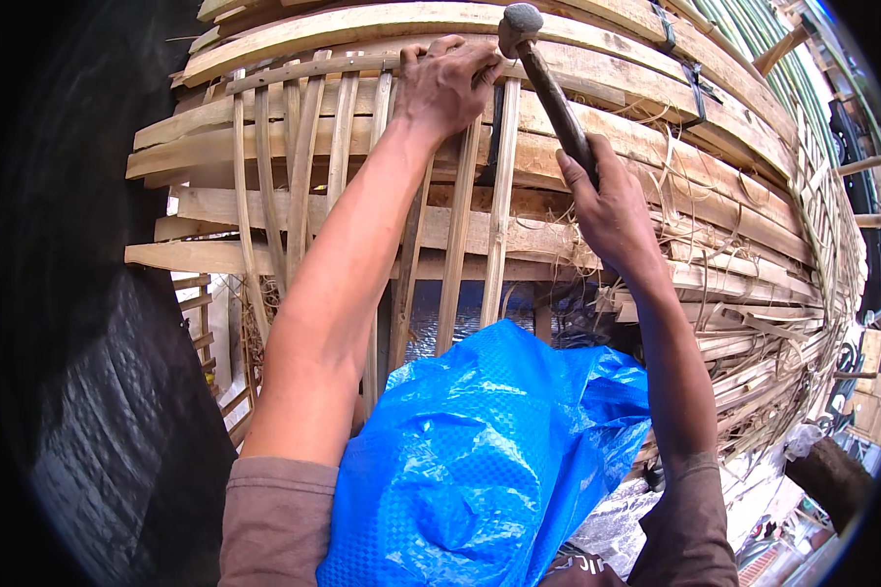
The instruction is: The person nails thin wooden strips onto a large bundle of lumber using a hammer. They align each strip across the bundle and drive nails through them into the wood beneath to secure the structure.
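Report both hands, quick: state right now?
Left hand: curled at the thin wooden crosspiece; can't tell whether it grips anything.
Right hand: closed, holding the hammer.

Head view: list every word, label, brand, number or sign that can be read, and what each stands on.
Shirt front: a few pale letters, cut off by the picture's edge; no whole word readable.
Hammer, slats, blue sheet: no lettering seen.
Far clutter at right: too small and blurred to tell.

Brown short sleeves (278, 523); stitched hem (286, 477); pale shirt lettering (589, 564); crinkled blue plastic covering (460, 460)
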The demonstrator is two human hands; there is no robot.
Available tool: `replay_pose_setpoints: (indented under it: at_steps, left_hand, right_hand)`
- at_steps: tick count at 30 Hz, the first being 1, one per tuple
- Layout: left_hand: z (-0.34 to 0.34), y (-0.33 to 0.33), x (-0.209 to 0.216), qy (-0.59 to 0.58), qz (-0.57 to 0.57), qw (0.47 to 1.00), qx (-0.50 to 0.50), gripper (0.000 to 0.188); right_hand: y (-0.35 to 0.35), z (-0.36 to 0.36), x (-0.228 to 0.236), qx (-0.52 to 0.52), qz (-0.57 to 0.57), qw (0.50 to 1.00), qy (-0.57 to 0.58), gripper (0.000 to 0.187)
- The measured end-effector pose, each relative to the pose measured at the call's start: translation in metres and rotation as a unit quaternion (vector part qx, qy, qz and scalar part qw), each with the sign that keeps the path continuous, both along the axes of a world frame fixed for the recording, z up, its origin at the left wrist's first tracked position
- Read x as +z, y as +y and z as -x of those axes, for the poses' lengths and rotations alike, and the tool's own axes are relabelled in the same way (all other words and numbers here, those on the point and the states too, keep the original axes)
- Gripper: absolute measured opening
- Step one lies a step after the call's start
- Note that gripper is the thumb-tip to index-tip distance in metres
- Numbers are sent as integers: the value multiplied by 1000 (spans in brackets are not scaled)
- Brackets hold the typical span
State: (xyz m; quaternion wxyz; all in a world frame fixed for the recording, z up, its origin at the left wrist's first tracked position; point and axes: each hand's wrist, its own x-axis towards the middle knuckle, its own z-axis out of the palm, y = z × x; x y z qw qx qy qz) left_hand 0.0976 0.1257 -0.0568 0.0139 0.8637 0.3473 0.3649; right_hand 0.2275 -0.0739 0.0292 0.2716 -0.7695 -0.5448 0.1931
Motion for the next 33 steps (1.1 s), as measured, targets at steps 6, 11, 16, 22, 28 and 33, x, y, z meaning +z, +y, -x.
replay_pose_setpoints:
  at_steps: [6, 11, 16, 22, 28, 33]
  left_hand:
    - [-9, 0, 4, 32, 3, 999, -9, 30]
    - [-4, 2, 3, 48, 45, 998, -9, 29]
    - [-8, 4, 4, 38, 54, 998, -15, 31]
    - [-8, 7, 4, 50, 53, 997, -33, 32]
    - [-5, 7, 4, 60, 61, 996, -32, 34]
    - [-9, 5, 8, 51, 56, 996, -53, 31]
  right_hand:
    - [-11, -3, -1, -43, -100, 989, 104, 30]
    - [-65, -9, -4, -71, -66, 984, 150, 38]
    - [-164, -1, -55, -156, -51, 963, 215, 43]
    - [-177, 19, -89, -212, -115, 939, 244, 39]
    - [-171, 14, -105, -191, -99, 949, 233, 34]
    - [-173, 13, -115, -183, -101, 949, 235, 38]
